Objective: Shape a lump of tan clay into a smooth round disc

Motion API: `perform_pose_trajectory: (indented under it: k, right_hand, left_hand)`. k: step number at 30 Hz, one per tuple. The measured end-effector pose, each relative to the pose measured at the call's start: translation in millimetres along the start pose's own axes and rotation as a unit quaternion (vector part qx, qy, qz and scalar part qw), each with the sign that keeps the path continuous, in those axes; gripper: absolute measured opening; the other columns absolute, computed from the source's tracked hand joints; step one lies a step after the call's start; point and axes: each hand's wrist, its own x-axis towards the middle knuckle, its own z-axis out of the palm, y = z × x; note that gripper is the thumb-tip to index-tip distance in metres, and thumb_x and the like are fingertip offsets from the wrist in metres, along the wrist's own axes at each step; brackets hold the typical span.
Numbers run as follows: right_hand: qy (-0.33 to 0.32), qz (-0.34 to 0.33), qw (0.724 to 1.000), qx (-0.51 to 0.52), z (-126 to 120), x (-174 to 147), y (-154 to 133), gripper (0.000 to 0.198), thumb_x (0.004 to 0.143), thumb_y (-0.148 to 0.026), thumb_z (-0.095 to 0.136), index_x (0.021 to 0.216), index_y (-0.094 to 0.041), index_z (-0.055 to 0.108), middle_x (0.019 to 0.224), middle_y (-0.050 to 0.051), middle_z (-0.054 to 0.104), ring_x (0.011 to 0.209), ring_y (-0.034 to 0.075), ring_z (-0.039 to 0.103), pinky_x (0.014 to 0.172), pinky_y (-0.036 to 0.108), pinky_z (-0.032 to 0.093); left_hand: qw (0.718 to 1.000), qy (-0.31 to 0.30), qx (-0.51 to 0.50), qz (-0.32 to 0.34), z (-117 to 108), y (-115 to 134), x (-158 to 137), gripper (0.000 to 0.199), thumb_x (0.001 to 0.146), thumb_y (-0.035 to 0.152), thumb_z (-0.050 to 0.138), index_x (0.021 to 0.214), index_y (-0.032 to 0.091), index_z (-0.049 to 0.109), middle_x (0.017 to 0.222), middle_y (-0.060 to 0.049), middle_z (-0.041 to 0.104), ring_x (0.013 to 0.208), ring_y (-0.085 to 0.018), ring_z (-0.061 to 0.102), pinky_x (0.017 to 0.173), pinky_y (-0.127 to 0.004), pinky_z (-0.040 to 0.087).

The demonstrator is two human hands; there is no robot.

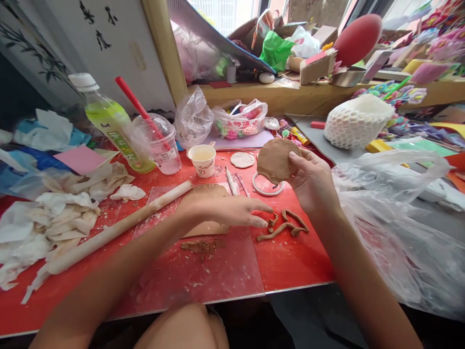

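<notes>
Held up in my right hand is a flat round disc of brown clay, pinched at its right edge between thumb and fingers. My left hand reaches across the table with fingers stretched and apart, holding nothing. Its fingertips are close to several brown clay coils; whether they touch is unclear. Beneath that hand lies a flat slab of brown clay, partly hidden by it. Clay scraps sit in front of the slab. Behind the disc is a white ring.
A long rolling pin lies diagonally at left, near crumpled tissues. Behind stand a drink bottle, a plastic cup with red straw and a paper cup. Slim tools and a pale disc lie mid-table; plastic bags fill the right.
</notes>
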Motion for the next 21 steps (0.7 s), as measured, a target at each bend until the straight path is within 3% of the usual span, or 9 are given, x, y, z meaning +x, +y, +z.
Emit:
perform_pose_trajectory:
  k: [3, 7, 9, 12, 17, 21]
  right_hand:
    - [-0.046, -0.001, 0.999, 0.018, 4.9, -1.5, 2.7, 0.026, 0.074, -0.029, 0.064, 0.097, -0.022, 0.055, 0.107, 0.003, 0.063, 0.092, 0.017, 0.062, 0.070, 0.028, 0.055]
    - [-0.141, 0.022, 0.990, -0.017, 17.5, -8.2, 17.1, 0.037, 0.078, -0.038, 0.061, 0.112, -0.024, 0.052, 0.113, 0.003, 0.062, 0.093, 0.017, 0.063, 0.070, 0.028, 0.054]
    - [-0.193, 0.010, 0.977, -0.093, 26.2, -11.7, 24.8, 0.034, 0.083, -0.040, 0.055, 0.113, -0.023, 0.052, 0.114, 0.005, 0.062, 0.097, 0.017, 0.062, 0.074, 0.028, 0.053]
    - [-0.238, -0.085, 0.935, -0.249, 42.0, -14.9, 31.1, 0.031, 0.087, -0.038, 0.049, 0.111, -0.019, 0.053, 0.111, 0.007, 0.063, 0.098, 0.018, 0.061, 0.079, 0.030, 0.051]
    - [-0.265, -0.184, 0.882, -0.343, 73.4, -19.4, 26.4, 0.030, 0.083, -0.026, 0.052, 0.112, -0.019, 0.057, 0.100, 0.007, 0.067, 0.088, 0.021, 0.061, 0.077, 0.034, 0.047]
    - [-0.286, -0.223, 0.862, -0.355, 95.3, -21.3, 23.8, 0.031, 0.084, -0.024, 0.051, 0.114, -0.023, 0.060, 0.109, 0.005, 0.066, 0.094, 0.020, 0.061, 0.081, 0.032, 0.045]
  left_hand:
    - [0.992, 0.107, -0.014, -0.067, -15.5, -0.7, -7.2, 0.049, 0.079, 0.050, 0.058, 0.117, 0.020, 0.057, 0.120, -0.011, 0.063, 0.107, -0.025, 0.060, 0.082, -0.032, 0.048]
    - [0.942, 0.260, -0.212, -0.005, -16.1, -5.2, -15.9, 0.044, 0.083, 0.040, 0.056, 0.119, 0.016, 0.052, 0.113, -0.013, 0.064, 0.093, -0.020, 0.065, 0.073, -0.028, 0.051]
    - [0.919, 0.314, -0.236, -0.014, -11.8, -8.5, -24.1, 0.037, 0.082, 0.034, 0.058, 0.111, 0.013, 0.055, 0.107, -0.013, 0.066, 0.085, -0.019, 0.066, 0.069, -0.027, 0.052]
    - [0.895, 0.385, -0.218, -0.057, -8.3, -14.2, -43.4, 0.033, 0.080, 0.032, 0.060, 0.106, 0.012, 0.058, 0.098, -0.011, 0.067, 0.079, -0.019, 0.066, 0.064, -0.027, 0.052]
    - [0.855, 0.409, -0.313, -0.054, -11.6, -25.3, -82.3, 0.041, 0.077, 0.034, 0.065, 0.110, 0.012, 0.055, 0.097, -0.011, 0.068, 0.072, -0.019, 0.068, 0.065, -0.030, 0.054]
    - [0.879, 0.325, -0.348, 0.032, -14.9, -32.5, -110.9, 0.049, 0.079, 0.033, 0.064, 0.121, 0.016, 0.047, 0.110, -0.012, 0.064, 0.092, -0.021, 0.066, 0.079, -0.031, 0.052]
